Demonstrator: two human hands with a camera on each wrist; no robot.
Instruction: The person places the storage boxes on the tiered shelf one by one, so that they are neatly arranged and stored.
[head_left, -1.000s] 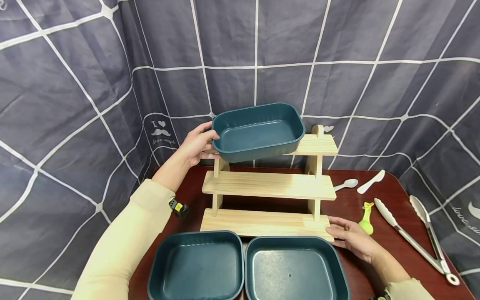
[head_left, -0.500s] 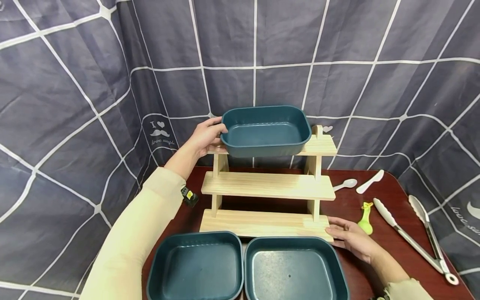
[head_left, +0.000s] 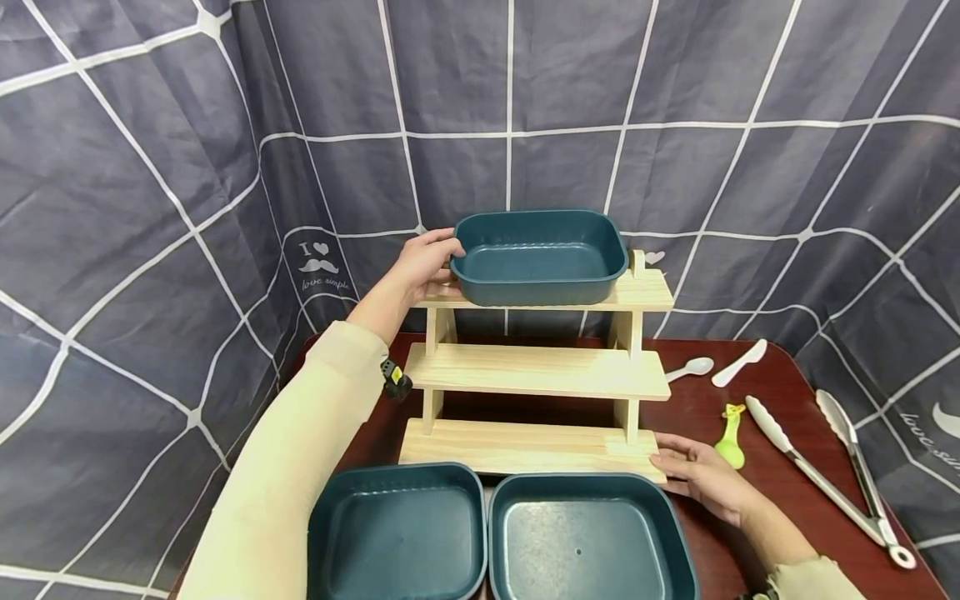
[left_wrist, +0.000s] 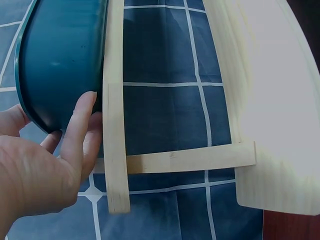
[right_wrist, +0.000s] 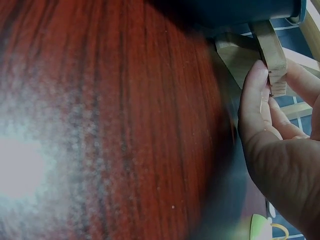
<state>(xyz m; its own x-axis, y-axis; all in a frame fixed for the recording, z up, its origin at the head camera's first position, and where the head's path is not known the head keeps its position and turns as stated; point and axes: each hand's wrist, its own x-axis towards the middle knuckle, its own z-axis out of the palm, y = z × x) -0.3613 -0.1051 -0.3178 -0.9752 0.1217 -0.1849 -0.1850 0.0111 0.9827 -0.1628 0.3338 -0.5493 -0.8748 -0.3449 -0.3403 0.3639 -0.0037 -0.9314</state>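
A dark teal rectangular bin (head_left: 540, 292) sits over the top board of a three-tier wooden display stand (head_left: 536, 367). My left hand (head_left: 429, 260) holds the bin's left end, thumb at the rim. In the left wrist view, the left hand's fingers (left_wrist: 80, 120) lie along the underside of the bin (left_wrist: 65, 55), close to the top board (left_wrist: 115, 125). My right hand (head_left: 708, 482) grips the right end of the bottom board, thumb on one side and fingers on the other in the right wrist view, where the board's end (right_wrist: 272, 55) shows.
Two more teal bins, left (head_left: 405, 533) and right (head_left: 585, 533), stand side by side before the stand. On the dark red table (head_left: 787, 375) lie a white spoon (head_left: 699, 367), white knife (head_left: 741, 363), green spoon (head_left: 730, 450) and tongs (head_left: 768, 423). A grey checked curtain (head_left: 570, 83) hangs behind.
My left hand has shifted the bin rightward along the top board, and its tilt has levelled out. The right hand stays at the bottom board.
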